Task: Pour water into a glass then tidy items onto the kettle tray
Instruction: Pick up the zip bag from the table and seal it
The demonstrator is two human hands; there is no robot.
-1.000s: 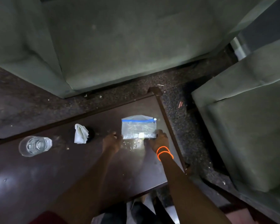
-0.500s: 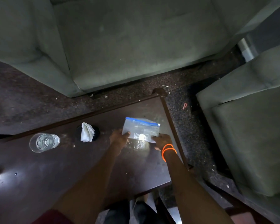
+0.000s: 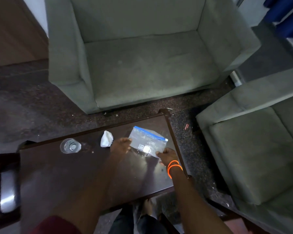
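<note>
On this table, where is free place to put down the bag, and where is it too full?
Free: the wide near part of the table, between the glass and the near edge. Also a small strip beyond the bag, up to the far corner. Crowded: the far edge, where glass, tissue, left hand, bag and right hand lie in a row.

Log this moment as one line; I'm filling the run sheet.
both hands: left hand, right hand hold zip bag | glass, tissue on table
</note>
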